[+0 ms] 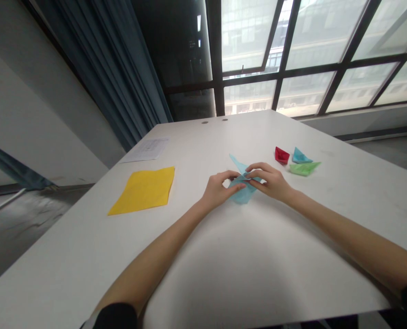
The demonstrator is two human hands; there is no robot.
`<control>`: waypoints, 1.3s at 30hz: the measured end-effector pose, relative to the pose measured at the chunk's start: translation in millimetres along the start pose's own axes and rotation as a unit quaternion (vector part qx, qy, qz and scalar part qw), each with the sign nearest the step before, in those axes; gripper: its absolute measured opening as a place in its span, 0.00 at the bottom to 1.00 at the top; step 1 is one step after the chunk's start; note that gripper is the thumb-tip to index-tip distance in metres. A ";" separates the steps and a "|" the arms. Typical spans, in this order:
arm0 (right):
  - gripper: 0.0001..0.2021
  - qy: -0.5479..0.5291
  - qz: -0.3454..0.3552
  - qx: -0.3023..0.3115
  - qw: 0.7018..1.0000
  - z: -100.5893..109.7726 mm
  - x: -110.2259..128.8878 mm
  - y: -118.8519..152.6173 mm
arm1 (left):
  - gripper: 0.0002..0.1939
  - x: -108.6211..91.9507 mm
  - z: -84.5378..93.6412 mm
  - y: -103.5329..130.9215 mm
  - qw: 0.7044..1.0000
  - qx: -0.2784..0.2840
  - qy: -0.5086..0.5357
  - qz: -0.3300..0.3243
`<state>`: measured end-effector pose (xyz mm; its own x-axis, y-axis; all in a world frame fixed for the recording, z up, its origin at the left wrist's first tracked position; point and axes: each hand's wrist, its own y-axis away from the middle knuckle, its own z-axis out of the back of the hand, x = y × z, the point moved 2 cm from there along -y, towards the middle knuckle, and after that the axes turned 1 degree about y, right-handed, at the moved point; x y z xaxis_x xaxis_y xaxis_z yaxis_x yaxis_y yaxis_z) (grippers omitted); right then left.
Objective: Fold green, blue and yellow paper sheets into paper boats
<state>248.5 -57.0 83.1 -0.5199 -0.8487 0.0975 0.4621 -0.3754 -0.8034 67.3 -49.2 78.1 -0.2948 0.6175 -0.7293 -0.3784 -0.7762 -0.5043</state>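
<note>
We've got our left forearm (171, 249) slanting in from bottom left and our right forearm (347, 233) from the right edge, both bare. Our left hand (217, 189) and right hand (272, 180) nearly meet, fingers (260, 167) curled, thumbs pointing inward in pinches.

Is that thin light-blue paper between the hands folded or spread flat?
Folded: the thin light-blue paper shows overlapping layers and a pointed flap jutting out, held by the left hand and right hand.
</note>
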 end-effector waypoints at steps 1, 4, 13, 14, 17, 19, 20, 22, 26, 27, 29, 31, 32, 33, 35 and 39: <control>0.04 0.001 0.000 -0.003 1.000 0.6 0.1 -0.1 | 0.17 3.8 -0.7 -1.6 0.997 0.004 0.065 0.043; 0.04 0.000 0.005 -0.011 1.000 1.1 0.5 0.4 | 0.25 20.0 -3.7 -3.9 0.946 0.006 0.245 0.214; 0.05 -0.030 0.051 -0.009 0.998 -3.8 7.1 2.1 | 0.19 39.4 -7.1 4.3 0.827 0.113 0.392 0.388; 0.06 -0.035 0.054 -0.009 0.998 -3.8 8.1 2.0 | 0.19 39.3 -6.6 4.2 0.829 0.115 0.389 0.385; 0.06 -0.048 0.052 -0.008 0.997 -3.8 9.5 2.4 | 0.18 36.7 -6.8 3.7 0.831 0.133 0.390 0.374; 0.06 -0.054 0.047 -0.011 0.997 -3.6 9.2 3.2 | 0.17 33.2 -7.0 3.5 0.831 0.145 0.396 0.363; 0.06 -0.057 0.046 -0.013 0.997 -3.5 8.9 3.6 | 0.18 31.4 -6.8 3.3 0.830 0.145 0.402 0.359; 0.05 -0.060 0.042 -0.016 0.997 -3.3 7.9 4.1 | 0.20 28.7 -5.1 2.8 0.824 0.128 0.421 0.357; 0.05 -0.067 0.035 -0.031 0.997 -2.0 6.4 4.1 | 0.21 27.8 -0.4 1.2 0.797 0.103 0.468 0.368; 0.06 -0.069 0.036 -0.036 0.996 -1.5 6.4 4.1 | 0.21 28.3 0.5 0.9 0.791 0.106 0.476 0.370; 0.07 -0.073 0.041 -0.044 0.995 -0.5 6.5 4.0 | 0.18 29.9 2.2 0.3 0.781 0.113 0.490 0.371; 0.07 -0.073 0.041 -0.048 0.995 0.4 6.4 3.9 | 0.16 31.3 3.8 -0.2 0.773 0.119 0.505 0.365; 0.07 -0.071 0.040 -0.050 0.995 0.8 6.2 3.9 | 0.16 31.9 4.6 -0.4 0.770 0.122 0.513 0.359; 0.06 -0.067 0.038 -0.052 0.996 1.1 5.9 3.8 | 0.16 32.3 5.4 -0.7 0.767 0.124 0.522 0.352; 0.06 -0.060 0.038 -0.061 0.996 1.5 5.1 3.6 | 0.16 33.1 7.4 -1.1 0.764 0.117 0.536 0.338; 0.07 -0.050 0.041 -0.084 0.994 1.6 3.2 3.7 | 0.14 35.6 11.0 -1.6 0.770 0.068 0.541 0.330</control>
<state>249.7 -61.7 81.4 -0.4075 -0.9099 0.0777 0.3699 -0.2423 -0.8969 47.8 -24.6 58.1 0.4147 -0.4312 -0.8013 -0.5698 -0.8096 0.1408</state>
